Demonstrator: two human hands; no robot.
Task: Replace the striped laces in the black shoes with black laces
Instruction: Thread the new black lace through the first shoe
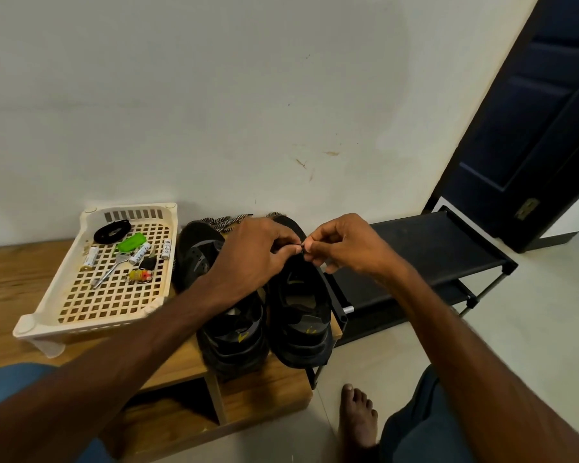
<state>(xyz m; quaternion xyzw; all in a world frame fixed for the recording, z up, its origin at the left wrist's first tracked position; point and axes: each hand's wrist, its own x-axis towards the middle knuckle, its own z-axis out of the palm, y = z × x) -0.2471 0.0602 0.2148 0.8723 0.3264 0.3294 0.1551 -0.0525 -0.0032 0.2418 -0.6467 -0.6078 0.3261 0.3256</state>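
Pale wall fills the upper frame above a wooden bench [20, 282] running in from the left, with a dark door [532, 128] at upper right and a black rack [432, 248] below it. Two black shoes [298, 319] stand side by side at the bench's right end, long axes running up the frame, heels toward the lower edge and toes toward the wall; the left-hand one leans slightly to the upper left. Striped laces [228, 222] lie bunched behind the toes against the wall. Both forearms reach in from the lower corners and meet over the right-hand shoe. The left hand [258, 252], knuckles up and fingers curled, and the right hand [345, 243], wrist cocked, each pinch a black lace end [303, 249] between thumb and fingertips. A white tray [47, 315] at centre left holds a coiled black lace [111, 231], batteries and keys.
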